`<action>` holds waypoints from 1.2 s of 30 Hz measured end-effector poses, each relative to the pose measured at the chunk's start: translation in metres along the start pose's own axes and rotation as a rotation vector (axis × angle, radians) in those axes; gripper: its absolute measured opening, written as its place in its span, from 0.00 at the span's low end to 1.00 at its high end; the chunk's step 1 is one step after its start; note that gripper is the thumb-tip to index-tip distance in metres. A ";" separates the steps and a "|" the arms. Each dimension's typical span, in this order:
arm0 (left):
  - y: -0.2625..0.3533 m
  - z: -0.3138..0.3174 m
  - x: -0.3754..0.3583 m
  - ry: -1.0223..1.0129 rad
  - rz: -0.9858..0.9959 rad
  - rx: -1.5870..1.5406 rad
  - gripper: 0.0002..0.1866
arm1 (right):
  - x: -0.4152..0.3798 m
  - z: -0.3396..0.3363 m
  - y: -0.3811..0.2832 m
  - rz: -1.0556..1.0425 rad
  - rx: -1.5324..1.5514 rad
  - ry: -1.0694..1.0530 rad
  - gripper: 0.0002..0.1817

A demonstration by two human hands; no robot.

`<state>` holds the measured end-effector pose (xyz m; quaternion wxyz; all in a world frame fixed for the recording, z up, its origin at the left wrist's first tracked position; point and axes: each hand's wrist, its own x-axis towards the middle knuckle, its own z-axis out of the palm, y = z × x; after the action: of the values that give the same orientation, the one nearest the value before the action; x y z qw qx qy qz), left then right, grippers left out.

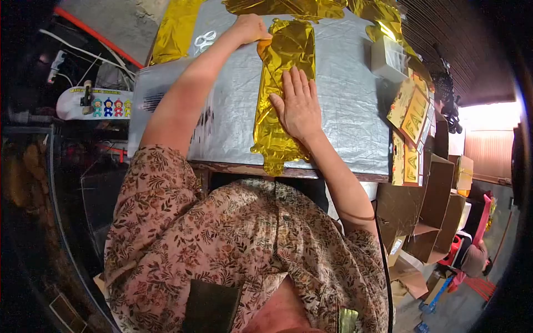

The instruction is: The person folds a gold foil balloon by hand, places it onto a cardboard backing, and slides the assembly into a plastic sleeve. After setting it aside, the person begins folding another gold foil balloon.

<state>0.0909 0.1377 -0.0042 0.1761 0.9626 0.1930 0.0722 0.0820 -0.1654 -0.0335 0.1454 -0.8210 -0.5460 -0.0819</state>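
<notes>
While the right hand (pixel 298 105) lay flat on the gold foil strip (pixel 282 94), its fingers (pixel 292 83) were stretched out straight and only slightly fanned, palm down, pressing the crinkled foil against the silver-covered table (pixel 233 116). The strip ran lengthwise away from the person, its near end hanging just over the table's front edge and its far end reaching toward the top of the table. At that far end the left hand (pixel 251 28) was curled over the foil's upper left corner, knuckles up; its fingertips were hidden under the hand, so whether they pinched the foil or merely pressed it could not be told. The left forearm stretched across the silver sheet from the floral sleeve (pixel 161 183).

More gold foil (pixel 175 28) lay along the far left edge and across the top of the table. A pair of scissors (pixel 205 40) with pale handles rested near it, just left of the left wrist. At the right side stood a small white box (pixel 388 58), and beside it a stack of packets with gold letters (pixel 413 114) leaned along the table's right edge, above open cardboard boxes (pixel 427 205).
</notes>
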 end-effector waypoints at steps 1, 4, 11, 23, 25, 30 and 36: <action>0.001 0.002 -0.001 0.006 0.026 -0.011 0.17 | 0.000 0.000 0.000 0.000 0.000 0.001 0.38; -0.001 0.009 0.002 0.047 0.075 -0.060 0.16 | -0.001 0.001 0.000 0.007 -0.020 -0.006 0.38; 0.000 0.018 0.008 0.078 0.002 -0.114 0.12 | 0.000 0.002 0.000 0.009 -0.014 -0.008 0.39; -0.009 -0.018 0.030 -0.151 -0.031 -0.281 0.09 | 0.000 0.005 0.002 0.008 0.012 0.030 0.40; -0.002 -0.016 0.029 -0.197 -0.065 -0.386 0.09 | -0.001 0.005 0.002 0.008 0.020 0.040 0.40; 0.014 -0.024 0.022 -0.429 -0.098 -0.570 0.12 | 0.000 0.004 0.002 0.005 0.040 0.065 0.41; 0.036 -0.037 0.011 -0.517 -0.125 -0.621 0.11 | 0.000 0.002 0.001 0.014 0.070 0.057 0.42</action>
<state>0.1059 0.1225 0.0444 0.5051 0.8365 0.1694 -0.1282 0.0824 -0.1653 -0.0360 0.1900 -0.8166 -0.5384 -0.0853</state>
